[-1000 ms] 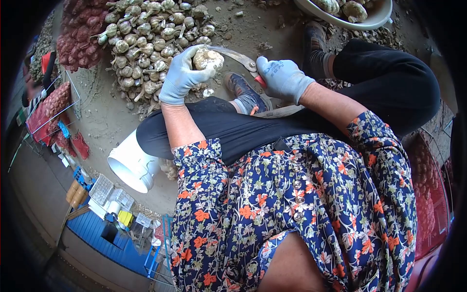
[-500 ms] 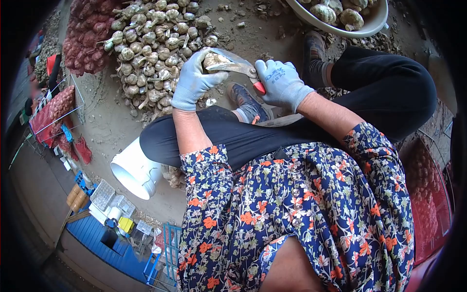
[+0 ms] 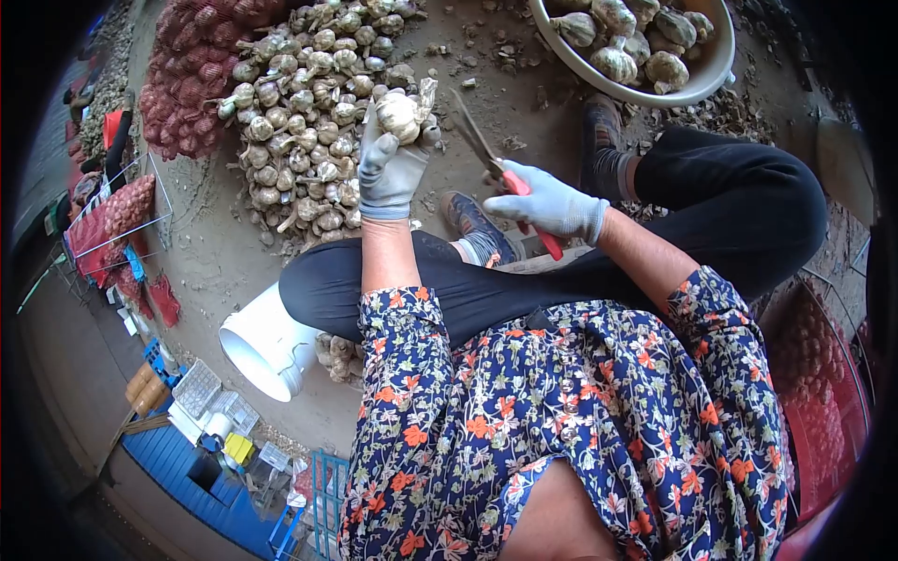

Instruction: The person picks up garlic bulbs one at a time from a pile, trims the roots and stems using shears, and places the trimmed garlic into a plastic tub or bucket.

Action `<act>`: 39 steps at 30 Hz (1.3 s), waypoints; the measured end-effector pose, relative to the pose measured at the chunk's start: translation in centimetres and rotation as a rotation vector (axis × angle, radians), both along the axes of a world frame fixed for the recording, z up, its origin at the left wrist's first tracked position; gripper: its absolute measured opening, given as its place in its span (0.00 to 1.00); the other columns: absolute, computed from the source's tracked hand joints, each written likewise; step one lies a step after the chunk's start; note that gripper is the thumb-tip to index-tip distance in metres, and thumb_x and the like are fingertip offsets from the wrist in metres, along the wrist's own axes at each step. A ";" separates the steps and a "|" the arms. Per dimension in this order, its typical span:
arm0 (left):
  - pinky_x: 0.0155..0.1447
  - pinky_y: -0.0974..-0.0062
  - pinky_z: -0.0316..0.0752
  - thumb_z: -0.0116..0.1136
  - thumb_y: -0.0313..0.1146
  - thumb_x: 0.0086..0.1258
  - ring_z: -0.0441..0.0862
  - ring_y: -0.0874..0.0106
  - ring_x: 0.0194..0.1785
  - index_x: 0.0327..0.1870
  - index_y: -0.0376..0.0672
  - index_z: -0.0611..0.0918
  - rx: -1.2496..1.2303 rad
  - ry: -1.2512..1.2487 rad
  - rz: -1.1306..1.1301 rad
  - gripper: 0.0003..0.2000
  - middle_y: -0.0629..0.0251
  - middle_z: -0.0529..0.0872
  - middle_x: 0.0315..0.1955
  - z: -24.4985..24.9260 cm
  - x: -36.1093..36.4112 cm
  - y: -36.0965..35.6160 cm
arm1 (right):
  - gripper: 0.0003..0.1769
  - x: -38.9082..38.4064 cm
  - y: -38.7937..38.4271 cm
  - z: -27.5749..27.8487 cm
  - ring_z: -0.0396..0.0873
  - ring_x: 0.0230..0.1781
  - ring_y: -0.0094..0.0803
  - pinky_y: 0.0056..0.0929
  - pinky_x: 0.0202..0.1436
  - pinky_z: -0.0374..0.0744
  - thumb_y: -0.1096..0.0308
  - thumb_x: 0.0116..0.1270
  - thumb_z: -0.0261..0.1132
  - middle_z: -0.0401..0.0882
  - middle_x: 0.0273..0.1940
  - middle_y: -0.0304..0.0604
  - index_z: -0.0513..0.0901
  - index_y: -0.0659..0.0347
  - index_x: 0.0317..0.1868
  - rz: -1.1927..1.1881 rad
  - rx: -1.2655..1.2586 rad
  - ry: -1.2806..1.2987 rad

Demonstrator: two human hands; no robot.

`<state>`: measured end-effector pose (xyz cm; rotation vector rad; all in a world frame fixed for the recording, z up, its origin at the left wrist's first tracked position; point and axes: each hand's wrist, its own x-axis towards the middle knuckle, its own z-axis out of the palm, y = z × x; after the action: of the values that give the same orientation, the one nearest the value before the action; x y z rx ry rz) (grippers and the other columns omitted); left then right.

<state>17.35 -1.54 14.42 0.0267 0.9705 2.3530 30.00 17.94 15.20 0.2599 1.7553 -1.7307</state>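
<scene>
A whitish garlic bulb (image 3: 399, 118) with a short stem stub rests in my left hand (image 3: 390, 170), its gloved fingers curled around the bulb. My gloved right hand (image 3: 554, 199) grips red-handled pruning shears (image 3: 479, 138), the blades pointing up and to the left, apart from the bulb. Just beyond my left hand lies a big heap of garlic bulbs (image 3: 304, 131) on the dirt floor. The right hand's fingers partly cover the shears' handles.
A pale basin (image 3: 599, 82) of garlic bulbs stands at the top right. Red mesh sacks (image 3: 192, 84) lie at the upper left. A white bucket (image 3: 267, 341) sits beside my knee, and a blue pallet (image 3: 187, 486) is at the lower left.
The shears have come away from the bulb, swinging upward with their handles now showing. My left hand has turned and lifted the bulb slightly to the left.
</scene>
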 end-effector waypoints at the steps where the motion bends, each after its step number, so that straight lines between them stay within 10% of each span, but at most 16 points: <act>1: 0.49 0.68 0.80 0.68 0.38 0.54 0.79 0.67 0.47 0.61 0.42 0.70 -0.086 0.015 -0.040 0.32 0.60 0.78 0.49 -0.1 0.1 -0.1 | 0.18 -0.5 -0.2 0.0 0.73 0.24 0.19 0.21 0.25 0.75 0.59 0.65 0.66 0.71 0.31 0.35 0.71 0.59 0.47 0.011 -0.063 0.012; 8: 0.28 0.79 0.65 0.66 0.46 0.58 0.71 0.76 0.29 0.52 0.45 0.74 -0.294 -0.076 -0.093 0.24 0.71 0.76 0.37 -0.1 0.6 0.7 | 0.16 -1.1 0.2 -0.8 0.70 0.28 0.18 0.26 0.32 0.74 0.59 0.65 0.66 0.73 0.30 0.35 0.71 0.61 0.38 0.034 0.090 0.301; 13: 0.20 0.85 0.57 0.61 0.43 0.60 0.67 0.81 0.20 0.49 0.45 0.75 -0.438 0.062 -0.149 0.19 0.69 0.80 0.32 -0.7 -1.7 2.6 | 0.13 0.0 0.7 -0.7 0.69 0.24 0.19 0.25 0.29 0.71 0.61 0.65 0.66 0.70 0.22 0.32 0.73 0.60 0.30 -0.149 -0.176 -0.099; 16: 0.41 0.79 0.79 0.65 0.30 0.59 0.80 0.77 0.37 0.50 0.41 0.73 -0.441 0.478 -0.009 0.19 0.62 0.81 0.43 3.2 -2.3 9.7 | 0.13 0.8 0.0 -2.6 0.71 0.23 0.23 0.29 0.28 0.73 0.62 0.62 0.65 0.74 0.23 0.37 0.77 0.64 0.29 -0.374 -0.183 -0.209; 17: 0.49 0.70 0.78 0.66 0.27 0.55 0.79 0.70 0.44 0.52 0.42 0.73 -0.601 0.675 0.015 0.23 0.59 0.80 0.43 4.7 -1.2 12.5 | 0.12 0.9 -0.5 -4.5 0.73 0.23 0.25 0.29 0.27 0.73 0.63 0.62 0.65 0.74 0.22 0.36 0.77 0.63 0.26 -0.401 -0.131 -0.270; 18: 0.52 0.64 0.73 0.65 0.26 0.53 0.77 0.59 0.47 0.55 0.41 0.74 -0.864 1.520 0.361 0.25 0.56 0.79 0.45 4.3 -1.9 15.8 | 0.11 1.2 -0.4 -5.0 0.75 0.21 0.27 0.30 0.27 0.75 0.64 0.60 0.66 0.76 0.20 0.35 0.80 0.61 0.24 -0.419 -0.221 -0.395; 19: 0.53 0.60 0.69 0.62 0.24 0.49 0.76 0.57 0.49 0.51 0.44 0.78 -1.063 1.489 0.213 0.23 0.55 0.78 0.46 3.0 -1.3 18.9 | 0.11 2.2 -0.8 -6.4 0.75 0.21 0.27 0.30 0.27 0.75 0.64 0.60 0.66 0.76 0.20 0.35 0.80 0.61 0.24 -0.400 -0.226 -0.391; 22: 0.67 0.38 0.51 0.63 0.42 0.57 0.57 0.45 0.68 0.55 0.58 0.79 -1.151 1.507 0.094 0.21 0.50 0.66 0.63 2.5 1.5 26.0 | 0.20 6.2 -1.4 -12.4 0.72 0.61 0.34 0.34 0.64 0.69 0.59 0.71 0.59 0.75 0.61 0.43 0.78 0.56 0.59 -0.454 -0.652 -0.272; 23: 0.67 0.36 0.47 0.61 0.44 0.59 0.55 0.46 0.69 0.54 0.63 0.79 -1.191 1.491 0.048 0.20 0.51 0.65 0.64 1.4 2.1 26.8 | 0.25 6.8 -1.3 -12.2 0.62 0.69 0.27 0.29 0.75 0.53 0.62 0.80 0.37 0.64 0.70 0.37 0.59 0.60 0.72 -0.017 -0.237 -0.013; 25: 0.66 0.35 0.47 0.60 0.43 0.59 0.52 0.47 0.70 0.50 0.63 0.81 -1.078 1.398 -0.023 0.15 0.54 0.62 0.66 1.9 1.8 25.2 | 0.21 8.0 -2.7 -15.5 0.69 0.60 0.32 0.34 0.62 0.68 0.61 0.74 0.55 0.73 0.62 0.44 0.73 0.57 0.63 -0.144 -0.285 -0.043; 26: 0.50 0.62 0.69 0.60 0.23 0.46 0.75 0.60 0.48 0.44 0.46 0.82 -1.001 1.556 0.368 0.19 0.59 0.79 0.45 4.1 1.1 22.6 | 0.19 5.9 -1.9 -8.6 0.76 0.52 0.32 0.35 0.55 0.75 0.61 0.72 0.58 0.78 0.56 0.46 0.75 0.58 0.60 -0.297 -0.324 -0.149; 28: 0.49 0.64 0.74 0.56 0.22 0.49 0.80 0.62 0.40 0.36 0.50 0.85 -0.884 1.388 0.551 0.14 0.63 0.84 0.34 1.4 -0.4 17.8 | 0.14 2.3 -2.0 -5.4 0.78 0.32 0.29 0.33 0.36 0.78 0.64 0.65 0.63 0.80 0.38 0.44 0.77 0.61 0.48 -0.277 -0.162 -0.327; 30: 0.44 0.65 0.78 0.54 0.26 0.57 0.83 0.58 0.34 0.41 0.47 0.86 -1.362 0.878 0.162 0.12 0.54 0.85 0.33 -3.7 -0.7 9.8 | 0.11 1.2 -1.8 -3.4 0.75 0.25 0.29 0.32 0.30 0.76 0.68 0.61 0.63 0.74 0.29 0.40 0.72 0.64 0.40 -0.431 -0.048 -0.603; 32: 0.41 0.62 0.78 0.56 0.26 0.52 0.81 0.53 0.30 0.25 0.35 0.82 -1.855 0.383 -0.103 0.04 0.48 0.85 0.28 -9.4 -1.3 2.3 | 0.13 1.3 -1.6 -3.9 0.75 0.26 0.29 0.32 0.31 0.76 0.67 0.60 0.64 0.75 0.30 0.42 0.72 0.65 0.40 -0.457 -0.039 -0.621; 35: 0.34 0.68 0.76 0.63 0.29 0.51 0.83 0.65 0.28 0.29 0.32 0.82 -1.632 -0.132 0.456 0.09 0.51 0.84 0.23 -14.1 -0.9 -5.8 | 0.15 1.8 -1.5 -4.5 0.76 0.28 0.30 0.31 0.34 0.77 0.66 0.59 0.63 0.77 0.32 0.45 0.72 0.66 0.41 -0.328 0.089 -0.609; 39: 0.63 0.59 0.69 0.73 0.43 0.48 0.75 0.47 0.55 0.58 0.32 0.67 -2.054 0.092 -0.180 0.39 0.39 0.75 0.55 -15.0 -0.5 -3.5 | 0.18 1.8 -1.4 -5.0 0.81 0.34 0.39 0.35 0.41 0.78 0.63 0.58 0.62 0.80 0.35 0.52 0.73 0.68 0.42 -0.197 0.175 -0.589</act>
<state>16.85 -5.01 -0.57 -0.5130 2.6456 0.3325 31.82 16.52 10.24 0.9436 1.4668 -1.4258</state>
